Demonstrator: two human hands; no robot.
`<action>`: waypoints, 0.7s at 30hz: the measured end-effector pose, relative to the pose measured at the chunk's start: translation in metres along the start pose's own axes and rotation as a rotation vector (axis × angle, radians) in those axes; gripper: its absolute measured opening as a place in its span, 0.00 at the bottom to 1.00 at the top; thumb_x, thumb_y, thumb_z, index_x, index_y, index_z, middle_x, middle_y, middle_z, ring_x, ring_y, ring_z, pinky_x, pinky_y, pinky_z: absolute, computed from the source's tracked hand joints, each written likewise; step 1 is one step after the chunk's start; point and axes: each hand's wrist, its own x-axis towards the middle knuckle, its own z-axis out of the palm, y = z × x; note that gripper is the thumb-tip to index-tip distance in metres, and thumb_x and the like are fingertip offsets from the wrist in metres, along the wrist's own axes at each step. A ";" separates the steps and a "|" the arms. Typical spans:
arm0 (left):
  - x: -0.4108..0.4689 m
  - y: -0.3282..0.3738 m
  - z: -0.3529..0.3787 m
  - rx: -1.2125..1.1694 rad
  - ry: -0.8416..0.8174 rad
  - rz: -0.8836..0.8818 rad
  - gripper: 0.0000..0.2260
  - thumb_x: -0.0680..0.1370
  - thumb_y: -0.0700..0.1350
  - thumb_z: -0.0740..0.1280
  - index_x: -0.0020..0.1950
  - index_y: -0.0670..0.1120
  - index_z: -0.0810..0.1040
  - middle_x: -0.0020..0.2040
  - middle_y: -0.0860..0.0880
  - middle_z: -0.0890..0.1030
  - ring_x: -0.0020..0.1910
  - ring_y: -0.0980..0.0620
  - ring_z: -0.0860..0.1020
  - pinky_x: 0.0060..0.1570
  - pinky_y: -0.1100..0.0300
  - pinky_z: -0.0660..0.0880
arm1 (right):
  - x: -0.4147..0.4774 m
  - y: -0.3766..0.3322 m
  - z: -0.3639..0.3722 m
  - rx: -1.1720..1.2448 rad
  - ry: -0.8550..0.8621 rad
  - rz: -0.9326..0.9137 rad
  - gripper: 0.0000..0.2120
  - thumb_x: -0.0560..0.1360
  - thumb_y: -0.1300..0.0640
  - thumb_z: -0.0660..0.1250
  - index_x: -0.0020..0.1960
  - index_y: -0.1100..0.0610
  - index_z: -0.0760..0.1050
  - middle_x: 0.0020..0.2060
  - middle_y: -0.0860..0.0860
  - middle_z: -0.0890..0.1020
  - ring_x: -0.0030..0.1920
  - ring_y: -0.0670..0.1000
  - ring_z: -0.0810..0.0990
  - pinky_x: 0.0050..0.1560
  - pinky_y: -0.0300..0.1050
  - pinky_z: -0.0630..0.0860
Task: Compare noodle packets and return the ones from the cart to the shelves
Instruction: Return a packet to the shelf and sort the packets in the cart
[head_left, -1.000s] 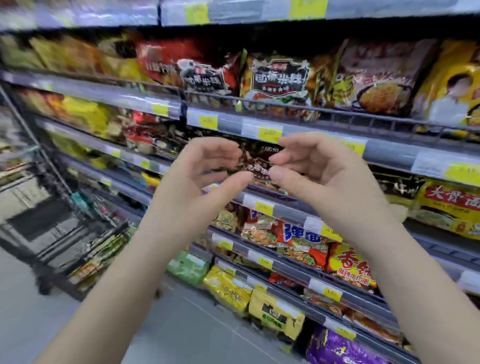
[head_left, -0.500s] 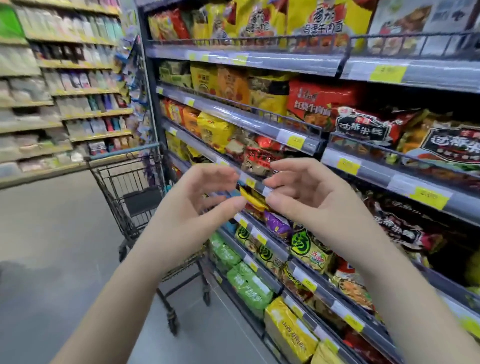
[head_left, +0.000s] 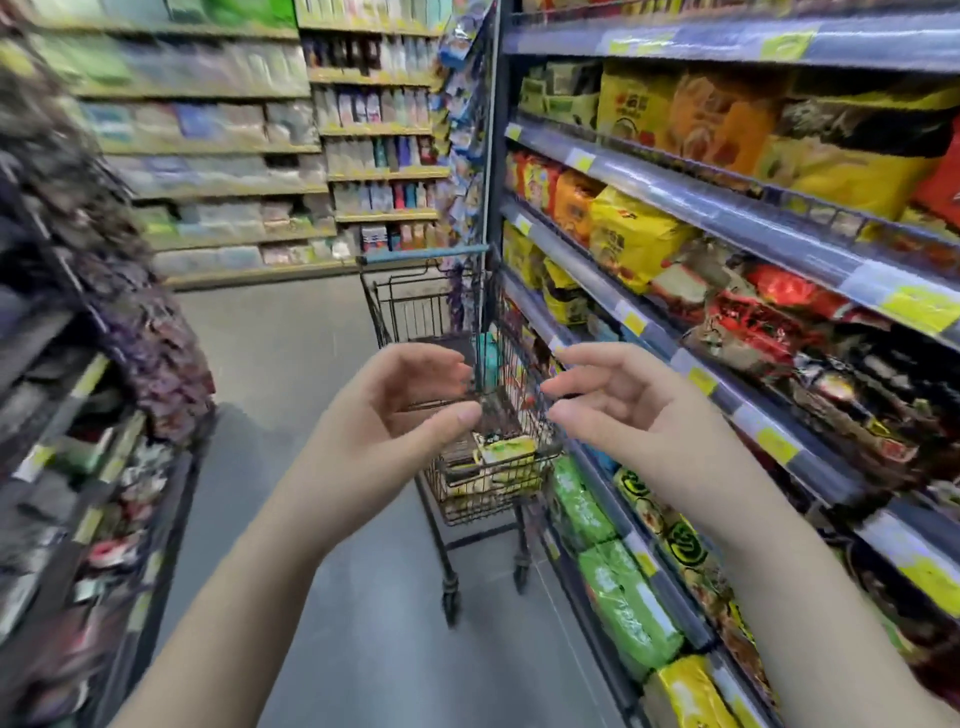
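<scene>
1. Head view: left hand (head_left: 384, 415) and right hand (head_left: 618, 410) are raised side by side, a little apart, with fingers loosely curved, both empty.
2. Just beyond them, a wire cart (head_left: 483, 519) stands beside the right-hand shelves (head_left: 727, 208), with noodle packets (head_left: 506, 460) in its basket.
3. Farthest off, blurred back shelving (head_left: 218, 156) crosses the aisle.

your cart (head_left: 467, 499) is dark wire metal, the noodle packets (head_left: 631, 236) look like glossy crinkly plastic, floor (head_left: 291, 338) smooth and matt grey.
</scene>
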 end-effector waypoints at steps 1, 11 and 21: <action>0.008 -0.007 -0.003 0.009 0.010 -0.019 0.18 0.72 0.47 0.75 0.61 0.48 0.80 0.59 0.48 0.85 0.60 0.54 0.84 0.56 0.64 0.80 | 0.013 0.007 0.000 0.003 -0.025 0.007 0.18 0.73 0.56 0.75 0.62 0.49 0.80 0.53 0.49 0.87 0.49 0.46 0.85 0.53 0.37 0.80; 0.130 -0.076 0.007 0.071 0.072 -0.178 0.19 0.73 0.48 0.76 0.62 0.48 0.80 0.60 0.50 0.86 0.59 0.53 0.84 0.57 0.62 0.80 | 0.163 0.076 -0.040 0.029 -0.167 0.077 0.17 0.76 0.59 0.74 0.63 0.50 0.79 0.52 0.48 0.87 0.53 0.49 0.85 0.53 0.39 0.81; 0.209 -0.144 0.007 0.057 0.168 -0.323 0.21 0.72 0.50 0.75 0.64 0.49 0.79 0.60 0.52 0.85 0.61 0.55 0.83 0.58 0.61 0.80 | 0.283 0.148 -0.052 0.049 -0.314 0.181 0.19 0.73 0.53 0.75 0.63 0.48 0.79 0.53 0.47 0.87 0.55 0.48 0.86 0.56 0.44 0.81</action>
